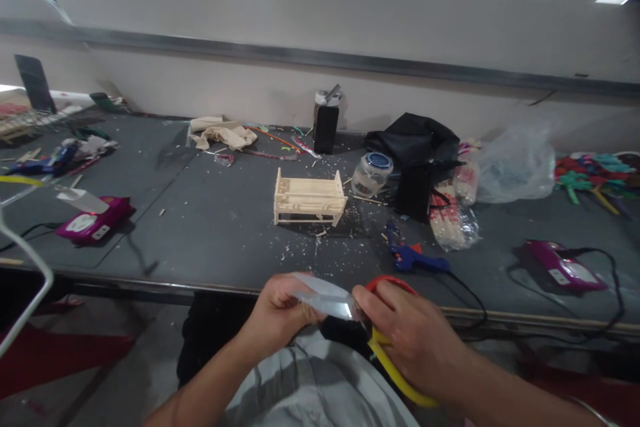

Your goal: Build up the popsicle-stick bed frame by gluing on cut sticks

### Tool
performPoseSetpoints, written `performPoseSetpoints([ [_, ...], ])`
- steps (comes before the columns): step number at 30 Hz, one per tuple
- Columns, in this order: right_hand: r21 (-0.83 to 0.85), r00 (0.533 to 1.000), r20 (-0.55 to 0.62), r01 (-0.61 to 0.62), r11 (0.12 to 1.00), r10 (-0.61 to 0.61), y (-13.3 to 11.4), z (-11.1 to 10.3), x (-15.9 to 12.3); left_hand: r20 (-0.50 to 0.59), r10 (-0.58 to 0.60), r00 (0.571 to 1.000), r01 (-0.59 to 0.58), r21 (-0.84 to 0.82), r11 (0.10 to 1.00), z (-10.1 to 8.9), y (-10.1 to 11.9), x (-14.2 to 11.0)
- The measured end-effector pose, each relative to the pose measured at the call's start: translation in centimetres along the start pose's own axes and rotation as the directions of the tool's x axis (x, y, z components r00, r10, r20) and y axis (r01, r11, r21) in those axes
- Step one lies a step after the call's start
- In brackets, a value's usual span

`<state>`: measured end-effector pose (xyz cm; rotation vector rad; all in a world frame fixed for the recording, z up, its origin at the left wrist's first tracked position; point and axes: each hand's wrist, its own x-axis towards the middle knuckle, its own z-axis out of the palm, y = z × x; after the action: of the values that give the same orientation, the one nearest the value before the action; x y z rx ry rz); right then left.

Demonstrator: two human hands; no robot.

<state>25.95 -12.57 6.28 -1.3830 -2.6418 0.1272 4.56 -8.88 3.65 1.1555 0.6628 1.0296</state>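
Just off the table's front edge, my left hand (285,310) pinches a translucent plastic strip (327,300), which has a bright glare on its right end. My right hand (415,333) is closed round scissors with red and yellow handles (397,373). The scissors' blades are at the strip's right end, but they are hard to make out and I cannot tell whether they are spread. Past my hands, a small model bench of pale wooden sticks (310,199) stands on the dark table (225,213).
A blue glue gun (415,259) lies right of the bench, its cord running over the front edge. Behind are a clear jar (371,175), a black bag (417,140) and a phone (326,129) propped upright. Purple power strips (95,221) sit on both sides, and white scraps litter the surface.
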Motion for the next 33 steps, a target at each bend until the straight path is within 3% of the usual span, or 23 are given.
performPoseSetpoints([
  [5,0.039,0.997,-0.037,-0.061,0.997,0.062,-0.2,0.2,0.4,-0.106,-0.110,0.988,0.109,-0.020,0.994,-0.3,-0.1,0.1],
  [12,0.020,0.996,-0.077,-0.036,0.999,0.037,-0.6,-0.4,1.1,-0.188,-0.193,0.963,0.168,-0.144,0.975,-0.2,-0.3,0.1],
  [25,-0.028,0.996,-0.093,0.012,1.000,-0.015,-0.5,-0.3,0.4,-0.136,-0.008,0.991,0.003,-0.037,0.999,0.2,0.4,0.3],
  [33,-0.088,1.000,0.002,-0.017,0.996,0.017,-0.3,-0.5,0.1,-0.110,0.045,0.993,-0.040,0.048,0.998,0.1,0.1,0.2],
])
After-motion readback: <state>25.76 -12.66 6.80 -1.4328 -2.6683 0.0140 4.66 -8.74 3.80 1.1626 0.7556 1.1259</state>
